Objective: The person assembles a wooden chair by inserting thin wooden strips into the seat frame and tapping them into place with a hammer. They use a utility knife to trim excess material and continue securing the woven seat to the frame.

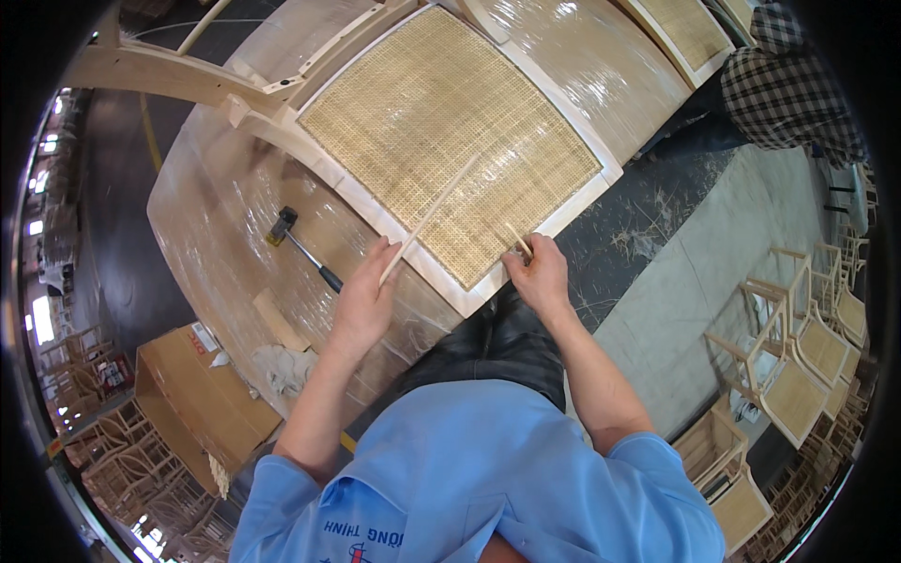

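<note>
A woven cane panel (441, 113) set in a pale wooden chair frame (571, 208) lies in front of me on a plastic-covered table (202, 202). My left hand (364, 298) is closed on a long thin cane strip (434, 210), which slants up and to the right over the weave. At the frame's near right edge, my right hand (541, 276) pinches a short thin stick (518, 238). Whether that stick is a second piece or part of the same strip, I cannot tell. Both hands are close to the frame's near corner.
A mallet (282, 225) with a dark head lies on the table at the left. A crumpled cloth (284, 368) and a cardboard box (192, 399) are nearer. Chairs (798, 394) stand at the right. Another person in a checked shirt (784, 89) is at the upper right.
</note>
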A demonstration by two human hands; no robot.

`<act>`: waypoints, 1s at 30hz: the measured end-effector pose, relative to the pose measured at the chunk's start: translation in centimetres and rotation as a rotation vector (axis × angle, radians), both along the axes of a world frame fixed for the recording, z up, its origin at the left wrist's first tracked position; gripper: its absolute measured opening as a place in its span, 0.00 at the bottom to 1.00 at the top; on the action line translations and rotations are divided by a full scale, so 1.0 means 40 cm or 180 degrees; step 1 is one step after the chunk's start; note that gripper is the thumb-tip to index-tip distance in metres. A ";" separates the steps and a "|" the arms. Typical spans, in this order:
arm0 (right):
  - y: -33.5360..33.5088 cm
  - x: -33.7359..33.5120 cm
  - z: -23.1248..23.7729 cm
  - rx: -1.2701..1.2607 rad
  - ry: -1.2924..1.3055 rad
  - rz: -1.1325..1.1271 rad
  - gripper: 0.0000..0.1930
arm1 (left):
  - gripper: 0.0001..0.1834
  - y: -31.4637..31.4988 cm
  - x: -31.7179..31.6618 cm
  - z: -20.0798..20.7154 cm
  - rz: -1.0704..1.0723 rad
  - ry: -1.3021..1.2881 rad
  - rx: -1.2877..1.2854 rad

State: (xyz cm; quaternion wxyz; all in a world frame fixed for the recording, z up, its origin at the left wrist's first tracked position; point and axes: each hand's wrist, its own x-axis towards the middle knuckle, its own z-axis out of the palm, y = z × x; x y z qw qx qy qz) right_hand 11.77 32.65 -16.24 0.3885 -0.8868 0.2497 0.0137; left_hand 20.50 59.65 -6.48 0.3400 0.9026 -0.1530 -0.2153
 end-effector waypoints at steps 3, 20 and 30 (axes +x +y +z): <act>0.004 0.011 0.007 -0.0094 0.0220 0.0080 0.17 | 0.21 0.024 -0.016 0.005 0.0091 0.0054 0.0071; -0.001 0.002 0.013 -0.0353 0.0016 -0.0095 0.11 | 0.22 0.068 0.006 0.006 0.0145 0.0090 -0.0127; -0.306 -0.320 -0.076 -0.0959 0.1233 -0.1282 0.10 | 0.22 0.134 0.044 0.010 0.0210 0.0155 -0.0050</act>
